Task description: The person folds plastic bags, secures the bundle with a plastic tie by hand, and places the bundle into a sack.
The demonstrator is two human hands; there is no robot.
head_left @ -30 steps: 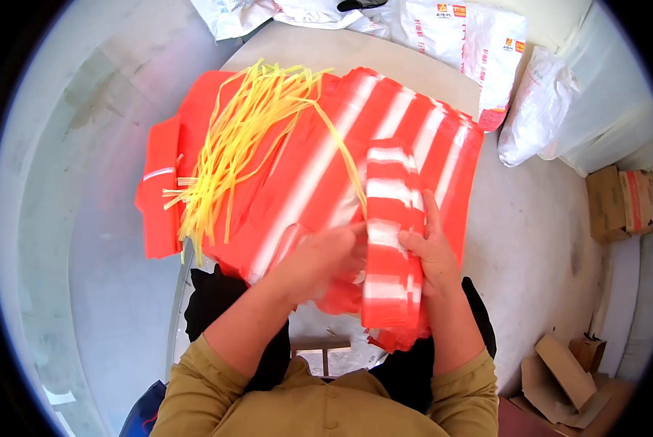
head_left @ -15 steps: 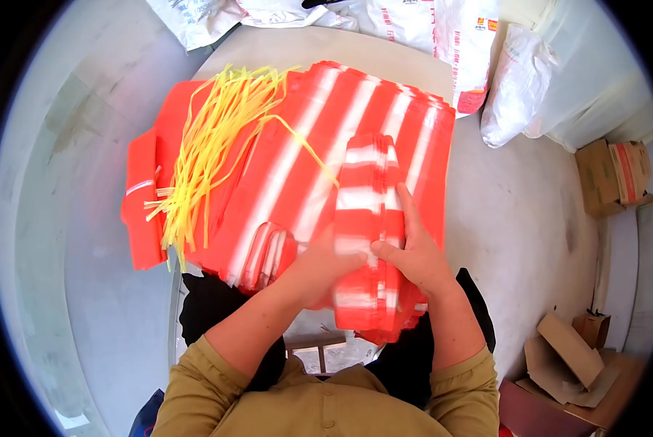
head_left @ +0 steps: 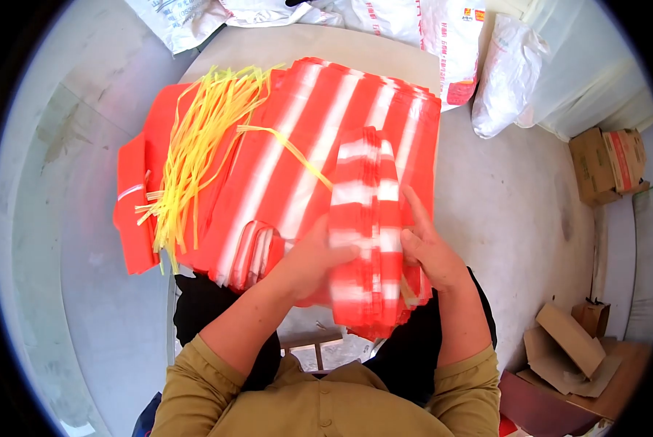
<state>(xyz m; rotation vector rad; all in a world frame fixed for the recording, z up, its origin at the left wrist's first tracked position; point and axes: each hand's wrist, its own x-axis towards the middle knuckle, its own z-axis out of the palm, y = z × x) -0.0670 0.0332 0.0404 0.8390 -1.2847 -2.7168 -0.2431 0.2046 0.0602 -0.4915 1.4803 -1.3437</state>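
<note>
A thick folded bundle of red-and-white striped plastic bags (head_left: 366,211) lies lengthwise in front of me on a wide stack of similar sheets (head_left: 279,167). My left hand (head_left: 315,258) grips its left side, with the thumb on top and the other fingers hidden. Against the right side is my right hand (head_left: 432,251), its thumb at the edge and index finger stretched along it. A yellow strip (head_left: 290,149) runs from the left to the bundle's edge, and a short yellowish piece shows below my right hand. A loose bunch of yellow strips (head_left: 206,146) lies across the stack's left part.
A smaller folded striped bundle (head_left: 253,251) sits by my left forearm. At far left is a folded red bundle (head_left: 133,204) with a pale band. White printed sacks (head_left: 454,51) stand behind the table (head_left: 326,44). Cardboard boxes (head_left: 607,164) are on the right.
My right thumb has slid off the bundle's top to its right edge. A yellowish piece now shows beneath that hand. The whole view has shifted slightly left.
</note>
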